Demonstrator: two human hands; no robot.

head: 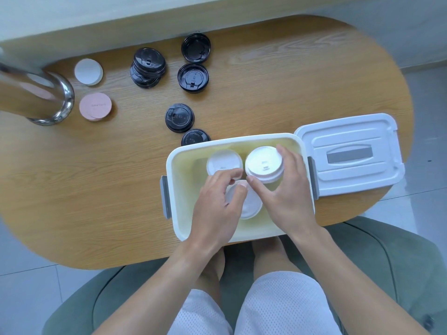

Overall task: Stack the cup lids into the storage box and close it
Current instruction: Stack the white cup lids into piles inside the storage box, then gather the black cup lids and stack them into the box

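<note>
Both our hands are down in the open storage box at the near edge of the desk. Our left hand has its fingers curled on a white lid; our right hand grips a white lid stack. The box cover lies just right. Farther out sit black lids with raised lettering, too blurry to read, plus a pink coaster.

Likely a café or drinks-counter seating area. A person is sitting on a green upholstered chair at an oval wood-grain table; disposable black cup lids are lying at 12 o'clock, paper coasters at 10, grey floor tiles below.
</note>
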